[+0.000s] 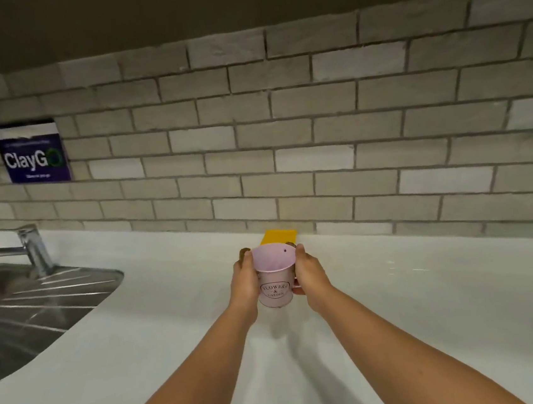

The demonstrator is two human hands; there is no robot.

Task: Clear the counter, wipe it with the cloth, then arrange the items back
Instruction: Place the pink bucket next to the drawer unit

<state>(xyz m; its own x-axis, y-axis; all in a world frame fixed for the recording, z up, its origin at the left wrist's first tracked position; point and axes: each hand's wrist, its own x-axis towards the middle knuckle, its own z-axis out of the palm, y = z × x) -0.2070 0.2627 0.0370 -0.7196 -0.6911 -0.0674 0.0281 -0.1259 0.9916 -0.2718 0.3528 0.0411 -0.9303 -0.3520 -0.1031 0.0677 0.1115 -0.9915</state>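
A small pink metal bucket printed "Flowers & Garden" stands upright near the middle of the white counter. My left hand wraps its left side and my right hand wraps its right side, so both grip it. Whether its base touches the counter I cannot tell. Right behind the bucket, against the wall, a yellow flat object shows only its top part; the bucket and my fingers hide the remainder. No cloth is in view.
A steel sink with a ribbed drainer and a chrome tap sits at the left. A grey brick wall backs the counter, with a blue "ClayGo" sign on it. A dark cabinet underside hangs above.
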